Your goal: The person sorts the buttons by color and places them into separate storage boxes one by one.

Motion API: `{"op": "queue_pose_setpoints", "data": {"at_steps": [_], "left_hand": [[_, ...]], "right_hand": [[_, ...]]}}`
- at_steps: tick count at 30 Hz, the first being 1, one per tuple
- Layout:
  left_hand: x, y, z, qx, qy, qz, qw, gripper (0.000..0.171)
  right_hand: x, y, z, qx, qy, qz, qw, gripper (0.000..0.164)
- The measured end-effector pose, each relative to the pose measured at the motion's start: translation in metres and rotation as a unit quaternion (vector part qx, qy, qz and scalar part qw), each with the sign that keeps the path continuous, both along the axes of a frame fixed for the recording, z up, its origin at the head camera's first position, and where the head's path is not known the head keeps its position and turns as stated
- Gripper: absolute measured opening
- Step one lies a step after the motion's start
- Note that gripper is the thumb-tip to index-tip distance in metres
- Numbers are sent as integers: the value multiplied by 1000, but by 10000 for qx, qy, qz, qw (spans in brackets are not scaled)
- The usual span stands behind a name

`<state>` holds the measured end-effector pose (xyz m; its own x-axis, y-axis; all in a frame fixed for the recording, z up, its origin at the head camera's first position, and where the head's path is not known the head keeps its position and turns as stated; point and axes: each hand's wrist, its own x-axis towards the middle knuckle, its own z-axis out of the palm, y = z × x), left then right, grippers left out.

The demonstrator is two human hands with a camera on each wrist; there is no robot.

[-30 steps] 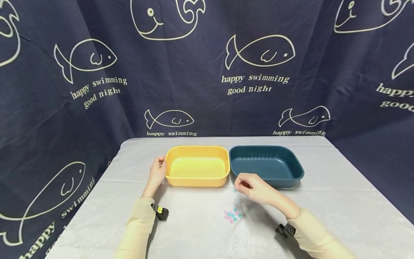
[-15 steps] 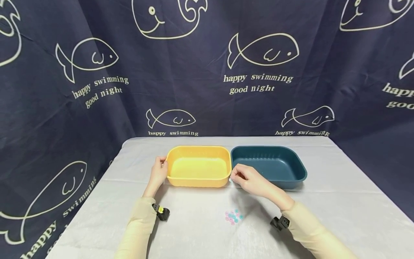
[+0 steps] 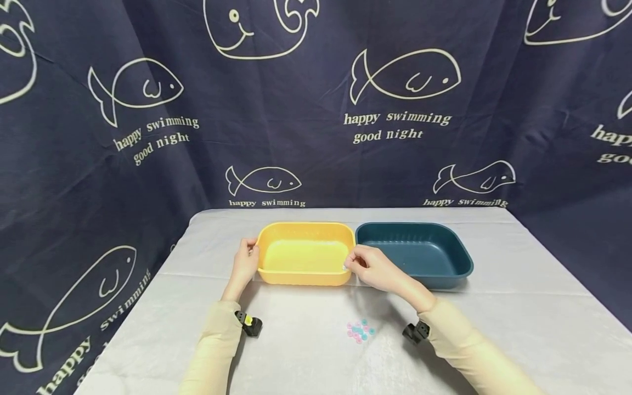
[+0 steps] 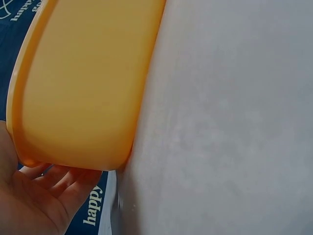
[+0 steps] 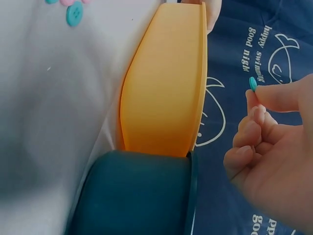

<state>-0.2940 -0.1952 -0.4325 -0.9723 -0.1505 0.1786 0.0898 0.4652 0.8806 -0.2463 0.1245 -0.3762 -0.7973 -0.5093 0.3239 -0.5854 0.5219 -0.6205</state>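
Observation:
My right hand [image 3: 377, 270] pinches a small teal button [image 5: 253, 83] between thumb and forefinger, its other fingers curled in. In the head view this hand is over the right end of the yellow basin [image 3: 306, 255], where the dark teal basin [image 3: 422, 257] adjoins it. My left hand [image 3: 245, 264] holds the yellow basin at its left end. The left wrist view has the left hand's fingers [image 4: 73, 188] against the end wall and the thumb up by the rim. Inside the yellow basin no button shows.
Several pink and teal buttons [image 3: 364, 337] lie in a loose cluster on the grey tablecloth [image 3: 296, 351] in front of the basins. Behind the table hangs a dark blue curtain [image 3: 321, 137] printed with fish.
With the pinched button, my right hand has moved left and up from in front of the teal basin to the yellow basin's right end. My left hand keeps its hold.

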Motion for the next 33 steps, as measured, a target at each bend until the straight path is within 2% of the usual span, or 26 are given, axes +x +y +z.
{"op": "queue_pose_setpoints", "data": {"at_steps": [10,20,33], "left_hand": [[2,-1,-2,-20,-144,54,9999,29],[2,-3,2,-38,-214,-7,9998,29],[2,-5,3,5,-224,-44,9997,27]], "right_hand": [[-8,-14,-2,-125,-267,-116,9995,14],[-22,-33,-5,-41,-178,-186,9997,16],[-36,-52,-9,72,-448,-438,9980,19]]}}
